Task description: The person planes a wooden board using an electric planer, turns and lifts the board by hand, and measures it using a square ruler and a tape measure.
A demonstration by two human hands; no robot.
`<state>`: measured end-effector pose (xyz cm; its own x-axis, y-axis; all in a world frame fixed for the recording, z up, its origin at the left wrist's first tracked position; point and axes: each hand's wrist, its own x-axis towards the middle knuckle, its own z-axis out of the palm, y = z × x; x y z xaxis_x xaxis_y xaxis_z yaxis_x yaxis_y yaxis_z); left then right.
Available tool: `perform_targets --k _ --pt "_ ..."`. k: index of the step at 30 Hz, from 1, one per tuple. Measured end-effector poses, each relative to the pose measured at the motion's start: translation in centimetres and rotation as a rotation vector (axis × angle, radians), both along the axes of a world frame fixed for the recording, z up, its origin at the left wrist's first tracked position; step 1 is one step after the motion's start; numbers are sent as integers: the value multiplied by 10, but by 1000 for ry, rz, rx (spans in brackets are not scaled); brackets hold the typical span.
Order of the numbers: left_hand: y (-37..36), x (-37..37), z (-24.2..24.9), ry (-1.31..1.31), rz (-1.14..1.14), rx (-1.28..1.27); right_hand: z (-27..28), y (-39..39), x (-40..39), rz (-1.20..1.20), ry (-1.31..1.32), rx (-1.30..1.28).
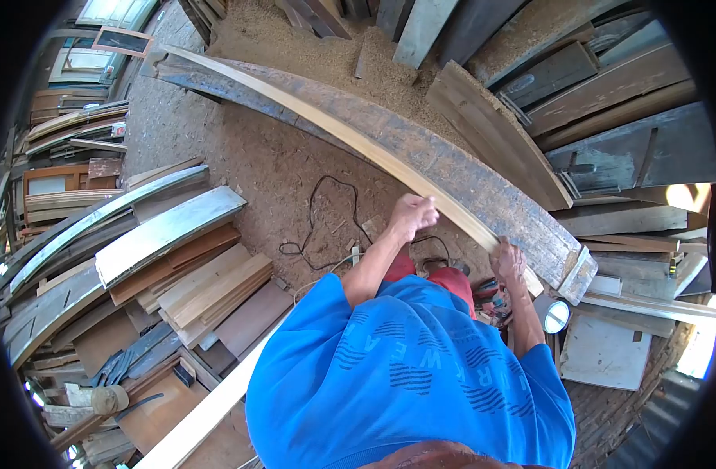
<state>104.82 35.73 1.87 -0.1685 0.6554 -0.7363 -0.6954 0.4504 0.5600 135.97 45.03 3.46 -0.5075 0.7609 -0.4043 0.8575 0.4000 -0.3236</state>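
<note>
A long pale wooden strip (pixel 326 121) lies along a weathered plank bench (pixel 483 187), looking curved through the wide lens. Around the strip's near end, my right hand (pixel 509 262) is closed, its fingers over the top. My left hand (pixel 415 215) hovers at the strip's near-side edge, farther along. Its fingers are curled together; whether anything small is between them I cannot make out, nor whether they touch the wood.
Sawdust (pixel 311 55) heaps behind the bench. A black cable (pixel 315 199) loops across the dirt floor. Stacked boards (pixel 217 293) stand at left, with a white-topped panel (pixel 170 234) among them. More planks (pixel 616 94) lean at the right, near a round lamp (pixel 556 316).
</note>
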Motion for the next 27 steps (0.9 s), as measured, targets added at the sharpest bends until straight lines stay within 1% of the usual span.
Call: perform_targets --k 1,2,3,4,5,6,7,8,10,11,13,14,15,16,18,19,21,22,23,24,26,27 --pt "-1 7 31 -61 -128 44 -1 8 -1 -22 -57 -18" --pt "1 15 71 -107 -211 173 0 16 -4 -45 -113 -35" --pt "6 21 96 -146 -348 352 8 23 -8 -21 -122 -48" --pt "11 27 123 -227 -410 632 6 24 -7 4 -106 -45" --pt "21 26 181 -261 -487 764 3 25 -4 29 -91 -42" --pt "28 28 224 -318 -524 914 -3 25 1 53 -79 -42" --pt "33 29 263 -379 -556 1061 -20 23 5 54 -139 -44" --pt "39 29 287 -380 -572 1255 -18 20 6 30 -141 -43" --pt "49 30 335 -434 -575 1641 4 15 -5 -16 -145 -41" --pt "41 34 347 -376 -509 1753 6 17 -8 -25 -145 -56" --pt "25 39 367 -253 -373 1972 -8 11 -8 20 -127 -29" --pt "27 29 375 -295 -393 1982 -10 15 0 27 -127 -1" --pt "29 18 382 -336 -415 1991 -1 16 -3 -23 -191 -14" --pt "34 -21 388 -440 -526 1869 3 13 8 -40 -182 0" --pt "49 -54 378 -514 -447 1781 -4 11 2 -21 -110 34" --pt "48 -61 350 -494 -254 1823 -8 10 4 -30 -111 20" --pt "32 -113 279 -342 -122 1633 -13 10 3 -85 -101 -31" --pt "23 -129 240 -362 -109 1421 2 10 -4 -81 -114 -42" --pt "10 -135 201 -377 12 1140 5 9 -6 -89 -88 -30" --pt "-5 -134 163 -276 108 815 7 10 -8 -107 -70 -36" --pt "-33 -124 93 2 78 185 3 10 -12 -119 -79 1" --pt "-44 -116 70 118 18 80 2 8 -12 -108 -89 6"
